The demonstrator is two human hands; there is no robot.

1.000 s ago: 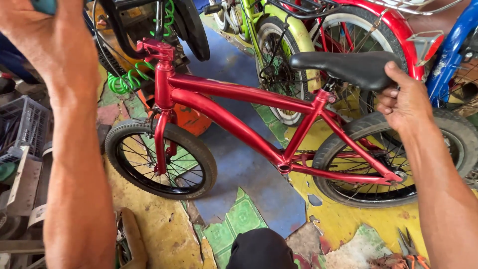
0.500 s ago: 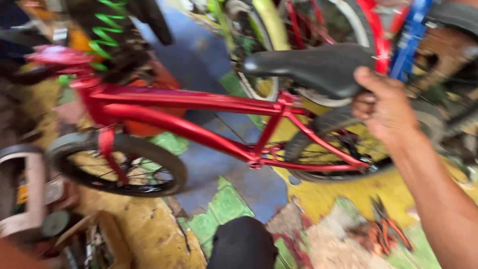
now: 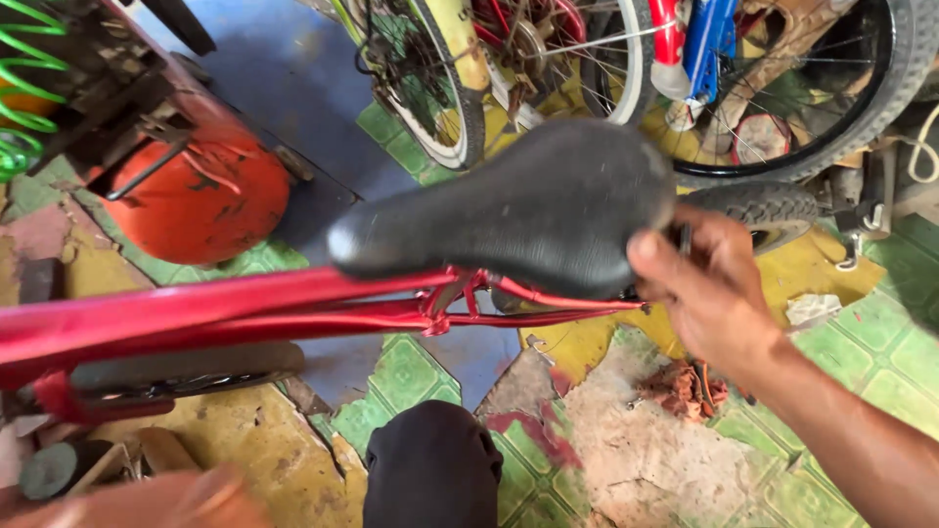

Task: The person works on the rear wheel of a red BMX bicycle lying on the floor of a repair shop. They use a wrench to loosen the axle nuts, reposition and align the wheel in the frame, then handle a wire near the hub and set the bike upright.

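Observation:
A small red bicycle frame (image 3: 215,308) stretches across the view from the left edge to the middle, with a black saddle (image 3: 518,210) above its rear end. My right hand (image 3: 709,293) grips the back of the saddle, thumb on top. My left hand (image 3: 147,499) shows only as a blurred strip at the bottom left edge, and whether it holds anything cannot be seen. The bicycle's front tyre (image 3: 186,367) lies low under the frame. My dark-clad knee (image 3: 430,464) sits below the frame.
An orange-red rounded tank (image 3: 201,200) stands at the upper left beside a green coiled hose (image 3: 24,98). Other bicycle wheels (image 3: 782,108) crowd the top right. The floor has green patterned tiles (image 3: 880,381) and broken patches with debris (image 3: 685,386).
The view has dropped close over the saddle. My left hand came down from the top left to the bottom left edge. My right hand stays on the saddle's rear.

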